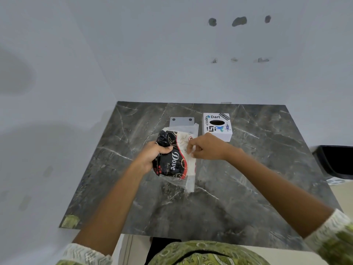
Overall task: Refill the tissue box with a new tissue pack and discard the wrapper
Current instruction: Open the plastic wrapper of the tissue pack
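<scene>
A tissue pack in a black, red and clear wrapper (pixel 175 159) printed "Dove" lies in the middle of the dark marble table (pixel 248 178). My left hand (pixel 154 155) grips the wrapper's bunched black left end. My right hand (pixel 206 148) pinches the pack's right side, where white tissues show through the clear plastic. A white cube tissue box (pixel 217 127) with stickers and a dark oval slot on top stands just behind my right hand, apart from the pack.
A grey metal plate (pixel 182 121) with two holes lies flat behind the pack, left of the box. A black bin (pixel 338 161) stands off the table's right edge. White walls close the back and left sides.
</scene>
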